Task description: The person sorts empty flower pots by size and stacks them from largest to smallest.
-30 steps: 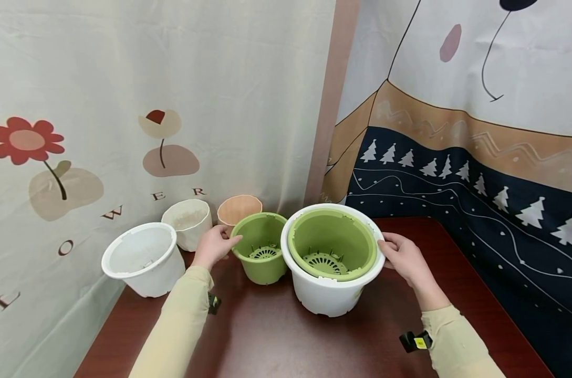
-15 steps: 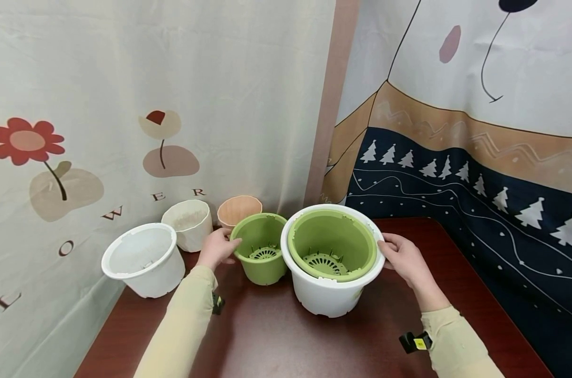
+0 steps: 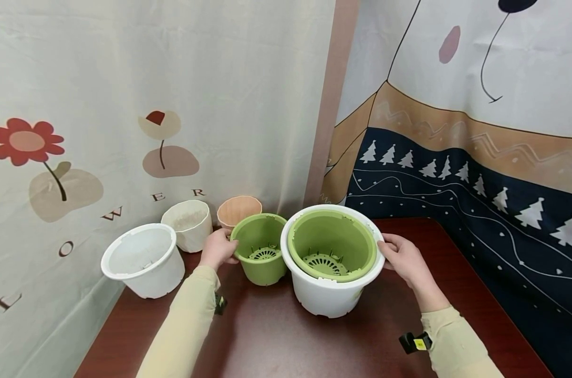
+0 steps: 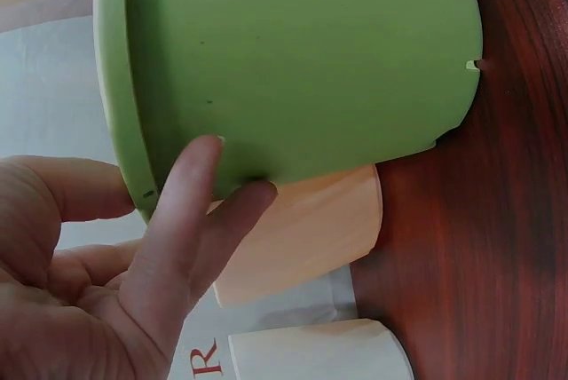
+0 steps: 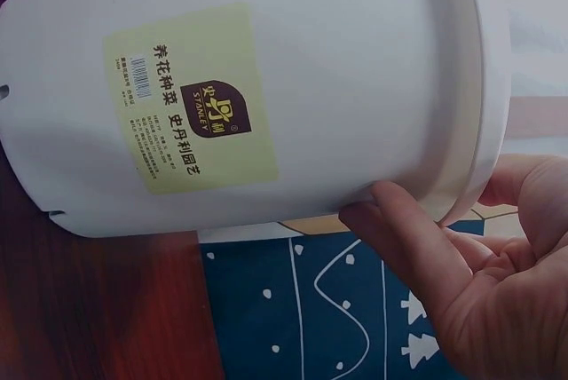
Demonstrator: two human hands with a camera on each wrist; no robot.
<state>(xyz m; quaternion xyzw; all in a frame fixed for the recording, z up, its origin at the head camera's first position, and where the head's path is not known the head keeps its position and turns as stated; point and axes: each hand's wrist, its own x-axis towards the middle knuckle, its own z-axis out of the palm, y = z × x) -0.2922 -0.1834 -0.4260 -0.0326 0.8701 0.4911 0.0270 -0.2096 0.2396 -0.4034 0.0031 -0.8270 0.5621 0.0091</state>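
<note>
My left hand (image 3: 218, 249) pinches the rim of a small green flowerpot (image 3: 263, 270) at its left side. In the left wrist view, fingers (image 4: 182, 211) press the outer wall under that rim. To the right stands a larger white flowerpot (image 3: 321, 296) with another green flowerpot (image 3: 333, 241) nested in it. My right hand (image 3: 406, 257) grips the white pot's rim at the right, and its fingers (image 5: 399, 229) lie under the lip in the right wrist view. A yellow-green label (image 5: 191, 100) shows on that pot's wall. The small green pot and the white pot stand side by side.
A second white flowerpot (image 3: 155, 278) stands at the table's left. Behind are a cream pot (image 3: 191, 233) and a peach pot (image 3: 238, 210), the latter partly hidden. The dark red table (image 3: 276, 341) ends against a printed curtain (image 3: 248, 105).
My left hand has shifted slightly right and down at the small green pot's rim, its fingers coming in under the lip. The right hand and the pots stay put.
</note>
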